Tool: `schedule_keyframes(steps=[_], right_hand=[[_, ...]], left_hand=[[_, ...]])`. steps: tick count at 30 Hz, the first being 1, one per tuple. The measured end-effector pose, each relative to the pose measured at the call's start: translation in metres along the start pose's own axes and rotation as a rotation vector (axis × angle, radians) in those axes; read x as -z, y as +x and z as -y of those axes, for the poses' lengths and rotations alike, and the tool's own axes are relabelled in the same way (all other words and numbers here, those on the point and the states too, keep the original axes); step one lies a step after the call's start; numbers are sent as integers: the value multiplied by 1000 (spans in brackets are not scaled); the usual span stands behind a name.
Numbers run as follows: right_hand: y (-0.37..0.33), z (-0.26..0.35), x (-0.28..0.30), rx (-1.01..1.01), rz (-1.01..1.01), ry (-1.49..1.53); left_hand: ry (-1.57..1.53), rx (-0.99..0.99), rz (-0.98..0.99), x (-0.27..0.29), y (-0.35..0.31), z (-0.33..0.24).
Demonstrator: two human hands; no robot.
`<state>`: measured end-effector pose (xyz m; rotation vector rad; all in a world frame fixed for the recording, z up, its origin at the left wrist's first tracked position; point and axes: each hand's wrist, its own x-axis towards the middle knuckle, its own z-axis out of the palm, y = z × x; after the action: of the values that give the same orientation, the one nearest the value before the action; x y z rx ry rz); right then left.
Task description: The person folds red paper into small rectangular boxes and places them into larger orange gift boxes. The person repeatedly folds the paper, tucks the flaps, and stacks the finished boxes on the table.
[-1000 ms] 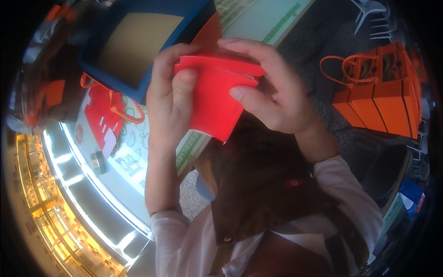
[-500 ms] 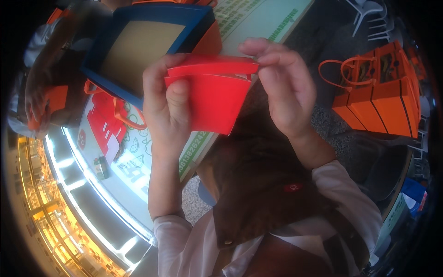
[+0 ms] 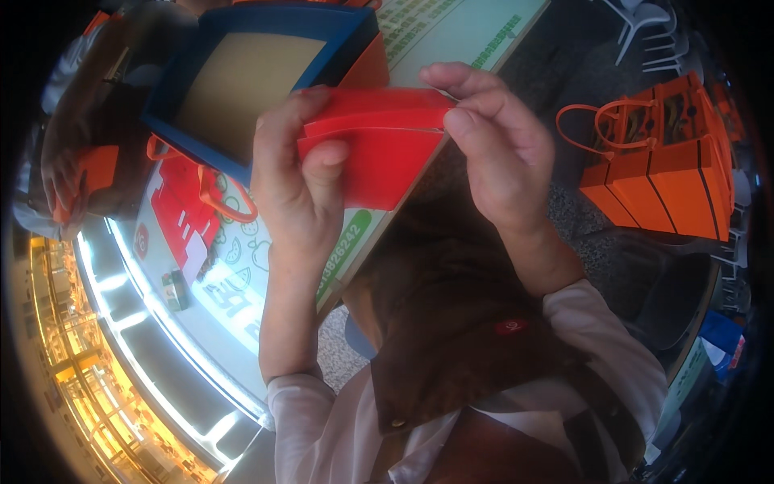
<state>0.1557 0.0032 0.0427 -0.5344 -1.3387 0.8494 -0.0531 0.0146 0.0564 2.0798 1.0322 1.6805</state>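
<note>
Red carton (image 3: 383, 173) — held up near the bench (image 3: 451, 32) edge — appears light, stiff, easily creased. Left grip (image 3: 294, 177): clamped on its left side; right grip (image 3: 506, 153): pinched at upper-right corner. Hold by folded edges.

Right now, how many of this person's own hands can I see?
2: the left hand grips the left side of the red carton; the right hand is at its right end. The left hand is partly hidden.
</note>
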Motion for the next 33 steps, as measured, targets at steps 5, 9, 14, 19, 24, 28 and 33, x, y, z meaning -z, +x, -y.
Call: schedule_keyframes(steps=[5, 9, 14, 19, 24, 28, 33], right_hand=[[2, 8, -2, 150, -9, -328], [5, 6, 2, 265, -8, -532], [5, 9, 4, 281, 21, -605], [9, 16, 9, 239, 101, -675], [14, 36, 10, 124, 217, -729], [21, 29, 19, 20, 272, -431], [17, 12, 1, -42, 99, 52]], left_hand=[[16, -26, -7, -1, -2, 4], [78, -98, 1, -1, 2, 5], [124, -81, 37, 2, 4, 6], [136, -61, 51, 4, 4, 6], [105, -19, 76, 4, 1, 4], [19, 72, 61, 2, -1, 0], [-107, 245, 39, -2, -2, -9]])
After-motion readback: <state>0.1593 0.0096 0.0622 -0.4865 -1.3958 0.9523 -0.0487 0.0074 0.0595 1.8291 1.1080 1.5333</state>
